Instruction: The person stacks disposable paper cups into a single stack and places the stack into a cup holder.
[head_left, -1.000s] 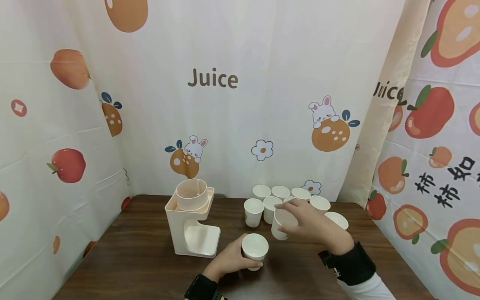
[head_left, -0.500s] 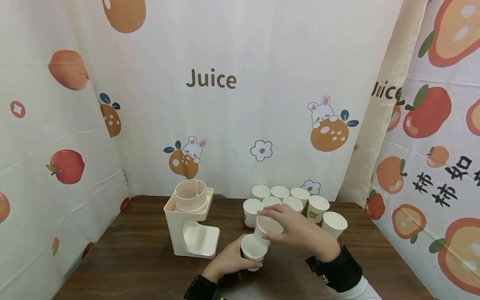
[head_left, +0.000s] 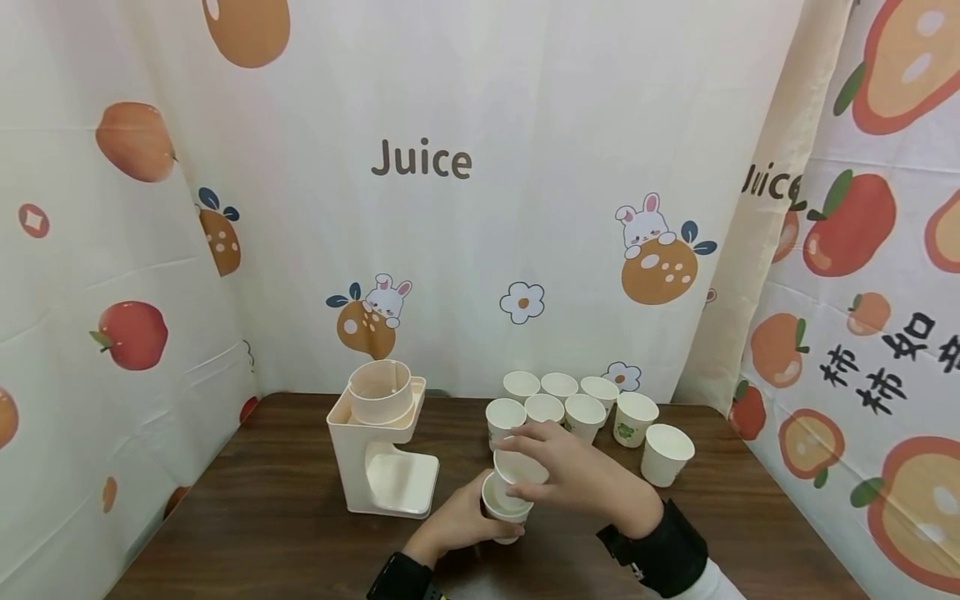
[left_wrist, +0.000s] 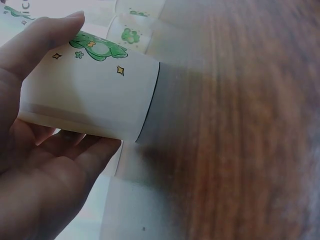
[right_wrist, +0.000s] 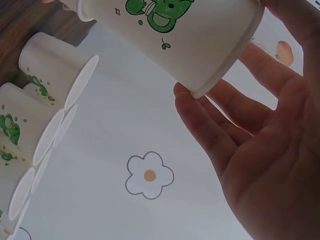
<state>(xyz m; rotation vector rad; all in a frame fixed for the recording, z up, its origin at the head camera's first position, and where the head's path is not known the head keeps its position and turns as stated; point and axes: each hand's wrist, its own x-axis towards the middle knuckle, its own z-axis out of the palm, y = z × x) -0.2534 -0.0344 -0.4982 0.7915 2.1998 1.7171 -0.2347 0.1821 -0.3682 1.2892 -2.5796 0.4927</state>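
Observation:
My left hand (head_left: 465,522) holds a white paper cup (left_wrist: 90,95) upright on or just over the tabletop; its curled fingers and thumb go round the side, where a green cartoon print shows in the left wrist view. Above it, my right hand (head_left: 573,473) grips a second paper cup (right_wrist: 200,45) near its rim, fingers on one side and thumb on the other. The bottom of this upper cup (head_left: 519,471) is at the mouth of the lower one, tilted slightly. How deep it sits inside is partly hidden.
Several more white paper cups (head_left: 544,407) stand in a cluster at the back, with one cup (head_left: 666,457) apart at the right. A cream juicer-like machine (head_left: 375,442) stands left on the dark wooden table (head_left: 262,517). A fruit-printed curtain (head_left: 450,250) hangs behind.
My right hand has carried its cup from beside the cluster leftward and down to the mouth of the left hand's cup. The left hand has stayed nearly in place.

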